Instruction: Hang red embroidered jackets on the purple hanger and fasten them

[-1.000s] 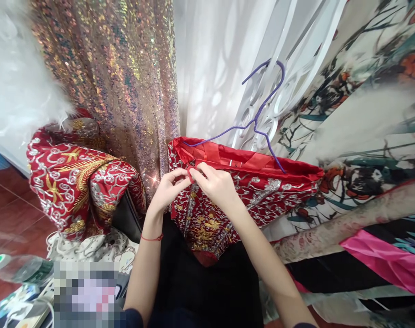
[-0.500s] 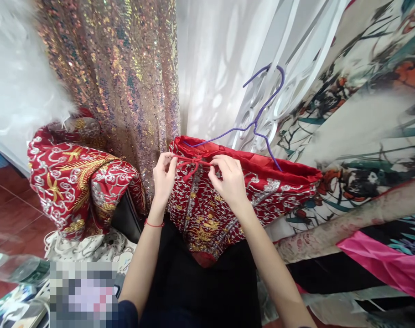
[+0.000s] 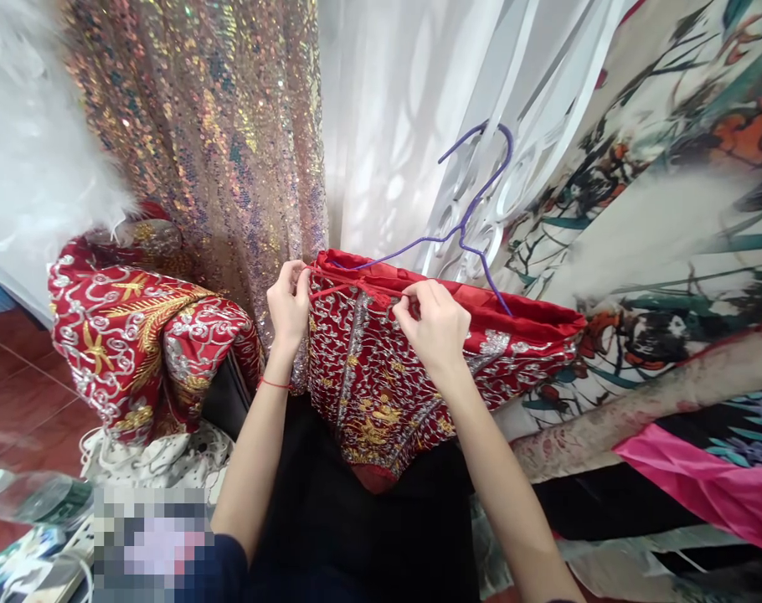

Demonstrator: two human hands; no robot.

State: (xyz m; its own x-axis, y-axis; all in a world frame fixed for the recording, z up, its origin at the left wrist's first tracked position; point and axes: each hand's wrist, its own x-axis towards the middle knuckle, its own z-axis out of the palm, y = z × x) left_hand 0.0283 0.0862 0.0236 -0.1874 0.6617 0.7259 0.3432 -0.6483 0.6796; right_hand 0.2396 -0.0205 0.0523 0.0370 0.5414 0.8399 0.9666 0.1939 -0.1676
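Note:
A red embroidered skirt (image 3: pixel 381 377) with silver and gold thread lies across my lap, its red waistband at the top. Thin red drawstrings (image 3: pixel 334 291) cross the front of the waistband. Pinched in my left hand (image 3: pixel 288 306) is one end, pulled out to the left edge. My right hand (image 3: pixel 436 325) has thumb and fingers closed on the other end, to the right of the knot area. Out of the waistband rises a purple hanger (image 3: pixel 460 226), its lower bar partly hidden inside the skirt.
To the left, another red embroidered garment (image 3: pixel 136 335) lies over a dotted cloth (image 3: pixel 148 456). A plastic bottle (image 3: pixel 38 494) stands at lower left. Behind hang a sequinned cloth (image 3: pixel 211 126) and white feathers (image 3: pixel 42 142). Floral fabric (image 3: pixel 670 209) and pink cloth (image 3: pixel 676 477) are on the right.
My hands have moved apart, left hand leftward and right hand rightward, drawing the drawstrings out. The hanging loops at the knot have shrunk, and the strings lie straighter.

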